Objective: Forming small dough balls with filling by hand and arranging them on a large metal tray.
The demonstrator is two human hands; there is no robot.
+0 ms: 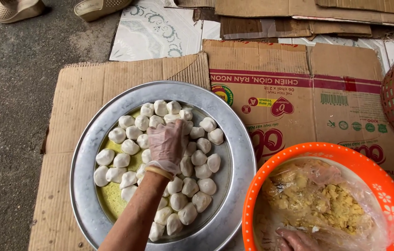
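Flattened cardboard [85, 93] covers a grey concrete floor, with patterned tiles beyond. On it sits a round metal tray [239, 153] of white dough balls [206, 186], and to the right an orange bowl [392, 186] lined with plastic and holding yellow crumbly filling [327, 200]. Left hand [165, 143], in a thin clear glove, reaches palm down over the tray's middle, fingers loosely curled on the balls beneath; whether it grips one cannot be told. Right hand [297, 239] rests bare in the bowl, fingers touching the filling.

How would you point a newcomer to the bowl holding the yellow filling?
Start at the big round metal tray of white dough balls on the cardboard. Just right of it sits the orange bowl, its rim white-dotted, lined with clear plastic over crumbly yellow filling.
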